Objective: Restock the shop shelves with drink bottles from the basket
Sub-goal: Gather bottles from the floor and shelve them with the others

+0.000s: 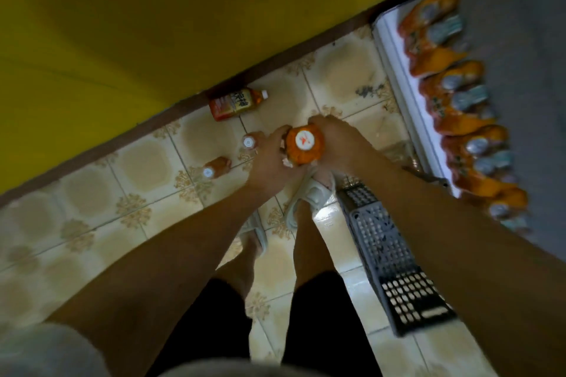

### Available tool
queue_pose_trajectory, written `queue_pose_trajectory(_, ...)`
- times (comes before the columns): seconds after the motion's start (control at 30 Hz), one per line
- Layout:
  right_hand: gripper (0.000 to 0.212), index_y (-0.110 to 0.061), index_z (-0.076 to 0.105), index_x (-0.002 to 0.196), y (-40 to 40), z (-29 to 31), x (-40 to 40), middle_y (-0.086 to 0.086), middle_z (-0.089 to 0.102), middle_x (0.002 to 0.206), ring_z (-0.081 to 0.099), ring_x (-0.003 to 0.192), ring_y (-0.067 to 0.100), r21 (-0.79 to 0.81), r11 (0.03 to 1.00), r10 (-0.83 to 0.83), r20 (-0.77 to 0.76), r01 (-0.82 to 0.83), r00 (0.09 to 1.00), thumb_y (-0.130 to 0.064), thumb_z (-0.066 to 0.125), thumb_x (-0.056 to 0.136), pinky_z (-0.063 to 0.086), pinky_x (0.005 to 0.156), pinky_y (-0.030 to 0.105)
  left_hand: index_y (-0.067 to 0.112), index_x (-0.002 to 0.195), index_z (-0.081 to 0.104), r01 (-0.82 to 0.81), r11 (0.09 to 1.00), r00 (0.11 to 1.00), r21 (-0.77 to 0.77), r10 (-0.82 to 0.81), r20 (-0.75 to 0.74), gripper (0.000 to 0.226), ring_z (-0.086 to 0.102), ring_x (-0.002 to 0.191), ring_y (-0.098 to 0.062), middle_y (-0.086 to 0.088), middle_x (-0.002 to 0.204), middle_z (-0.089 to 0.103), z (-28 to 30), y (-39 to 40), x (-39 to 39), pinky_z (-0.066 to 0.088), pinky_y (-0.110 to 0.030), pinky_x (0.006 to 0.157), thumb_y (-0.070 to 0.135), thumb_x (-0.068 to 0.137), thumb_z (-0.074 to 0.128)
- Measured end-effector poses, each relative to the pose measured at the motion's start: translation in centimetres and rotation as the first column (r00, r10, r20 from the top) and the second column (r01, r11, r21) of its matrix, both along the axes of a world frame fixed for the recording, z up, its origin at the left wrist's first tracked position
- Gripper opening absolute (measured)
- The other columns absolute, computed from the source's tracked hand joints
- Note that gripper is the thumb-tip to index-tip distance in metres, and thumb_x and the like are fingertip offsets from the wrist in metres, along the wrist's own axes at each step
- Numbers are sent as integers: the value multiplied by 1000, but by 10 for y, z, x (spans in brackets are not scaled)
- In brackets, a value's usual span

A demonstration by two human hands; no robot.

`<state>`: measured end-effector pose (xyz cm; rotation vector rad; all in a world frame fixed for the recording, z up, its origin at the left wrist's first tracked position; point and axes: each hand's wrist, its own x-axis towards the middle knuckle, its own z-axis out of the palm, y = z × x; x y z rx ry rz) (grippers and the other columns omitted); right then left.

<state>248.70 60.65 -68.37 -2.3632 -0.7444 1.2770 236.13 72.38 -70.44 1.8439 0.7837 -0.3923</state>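
An orange drink bottle (304, 145) with a white cap points up at the camera, held between both hands above the tiled floor. My left hand (271, 159) grips its left side and my right hand (338, 141) grips its right side. Two small bottles with white caps, one bottle (249, 142) just left of my left hand and another bottle (214, 168) further left, stand on the floor. A tea bottle (237, 102) with a red and yellow label lies on its side near the yellow wall. The dark plastic basket (389, 251) stands on the floor at my right.
A white shelf edge (398, 82) at the right carries a row of orange packaged goods (453, 101). A yellow wall (137, 24) with a brown skirting fills the upper left. My feet in pale sandals (312, 196) stand on the patterned tiles.
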Motion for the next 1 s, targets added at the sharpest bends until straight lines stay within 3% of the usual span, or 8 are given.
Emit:
queue_pose_trajectory(0.13,64,-17,59,121,-25,128,-24,8,67,110,64,99,26,38,987,-155,-14,156,988,-18,86,63,54,85,37,11,143,42,39,995,998,-96,-34,56,95,52,118,-12,6,131,50,111,-4,-18,45,-12,93,19,64,94)
queue_pose_trajectory(0.27,70,-24,59,123,-41,231,-60,2,67,112,64,101,20,115,959,-262,-2,261,965,-20,87,60,56,88,40,18,143,41,171,972,983,-159,-158,90,110,55,127,-17,-4,139,55,195,-3,-33,47,-33,105,38,50,98)
queue_pose_trajectory(0.43,73,-26,56,130,-44,291,-86,-3,66,120,62,108,15,200,921,-335,-29,334,942,-19,86,63,52,90,34,39,125,42,222,940,972,-259,-191,138,87,58,112,-5,10,123,59,248,7,-47,49,-24,97,11,62,94)
queue_pose_trajectory(0.6,83,-20,40,147,-34,320,-122,-5,48,136,44,126,9,278,827,-468,-138,488,873,-13,83,76,36,97,20,36,122,50,215,896,974,-388,-168,152,79,63,116,-11,3,124,65,279,35,-65,51,-30,99,12,61,94)
queue_pose_trajectory(0.67,86,-26,37,148,-30,325,-140,-3,46,144,44,133,15,308,752,-554,-183,582,812,-31,84,76,42,104,30,34,129,47,224,887,972,-405,-177,152,81,61,121,-16,2,126,65,292,47,-68,49,-36,104,15,65,93)
queue_pose_trajectory(0.8,79,-42,29,149,-24,335,-177,-4,44,139,49,126,20,255,524,-731,-355,812,583,-63,66,82,51,90,39,33,133,48,190,867,978,-461,-124,171,99,63,119,-18,1,127,67,317,60,-69,49,-46,104,43,48,96)
queue_pose_trajectory(0.9,82,-44,24,151,-15,343,-199,1,39,152,47,130,25,288,436,-757,-396,853,520,-72,57,82,50,97,47,36,135,45,227,853,966,-469,-135,222,93,62,117,-18,5,126,67,350,63,-68,50,-52,100,50,56,92)
queue_pose_trajectory(1.0,81,-44,27,150,-5,362,-205,-1,47,147,55,120,17,390,315,-748,-458,865,479,-73,56,79,52,97,47,36,136,46,304,842,940,-446,-189,283,80,64,108,-12,6,123,68,390,60,-66,54,-41,82,50,66,82)
